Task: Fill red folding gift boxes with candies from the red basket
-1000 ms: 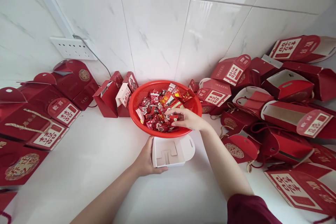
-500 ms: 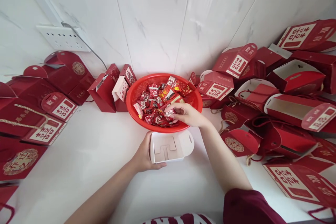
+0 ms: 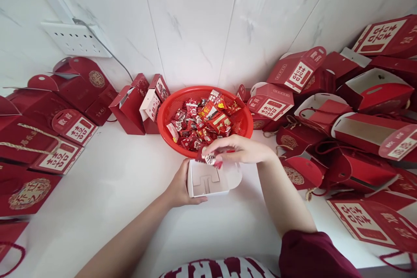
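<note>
My left hand (image 3: 182, 186) grips the left side of a small open box (image 3: 210, 182), white inside, with its flap folded out to the right. No candy shows inside it. My right hand (image 3: 239, 150) pinches a red-wrapped candy (image 3: 209, 157) just above the box's far edge. Behind the box stands a red plastic basket (image 3: 164, 132) with perforated sides, holding a heap of candies (image 3: 198, 124) in red, white and yellow wrappers. The box's outer faces are mostly hidden.
Red gift boxes (image 3: 366, 171) with white character panels are piled along the right. More red boxes (image 3: 35, 139), some with rope handles, stand at the left. Two upright cartons (image 3: 132, 106) flank the basket. A power strip (image 3: 76, 39) with a cable sits on the tiled wall.
My right hand has lifted a candy out of the basket and brought it nearer, over the box. The left hand still holds the box in about the same place.
</note>
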Tool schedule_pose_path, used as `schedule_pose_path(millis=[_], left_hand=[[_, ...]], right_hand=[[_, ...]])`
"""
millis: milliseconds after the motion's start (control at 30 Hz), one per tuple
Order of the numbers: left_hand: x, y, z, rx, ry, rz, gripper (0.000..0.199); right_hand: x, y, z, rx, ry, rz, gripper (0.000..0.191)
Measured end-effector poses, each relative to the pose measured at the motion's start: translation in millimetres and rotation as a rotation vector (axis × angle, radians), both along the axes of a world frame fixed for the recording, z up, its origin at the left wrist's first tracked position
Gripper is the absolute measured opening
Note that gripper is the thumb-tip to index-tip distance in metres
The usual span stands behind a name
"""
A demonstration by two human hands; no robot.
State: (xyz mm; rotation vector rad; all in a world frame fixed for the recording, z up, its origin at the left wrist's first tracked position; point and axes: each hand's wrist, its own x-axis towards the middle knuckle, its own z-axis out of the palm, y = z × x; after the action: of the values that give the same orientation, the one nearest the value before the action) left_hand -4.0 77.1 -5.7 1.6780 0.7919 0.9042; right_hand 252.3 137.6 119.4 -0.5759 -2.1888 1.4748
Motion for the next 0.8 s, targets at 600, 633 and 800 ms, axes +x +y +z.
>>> schedule_pose_path(millis=[600,633,800], left_hand=[[-6.6,-4.7,1.0,0.062,0.129,-0.1,0.108],[-6.1,-5.6,0.6,0.077,0.142,-0.098,0.11],[2.6,-9.6,1.6,0.1,0.147,-0.154,0.123]], right_hand=[[-3.6,-84.5,-45.9,0.473,-0.16,-0.394,0.024],[-3.7,-89.2,-60.7,0.498,-0.132,-0.468,0.029],[0.5,-104.2,-118.0,0.376,-0.052,-0.427,0.093]])
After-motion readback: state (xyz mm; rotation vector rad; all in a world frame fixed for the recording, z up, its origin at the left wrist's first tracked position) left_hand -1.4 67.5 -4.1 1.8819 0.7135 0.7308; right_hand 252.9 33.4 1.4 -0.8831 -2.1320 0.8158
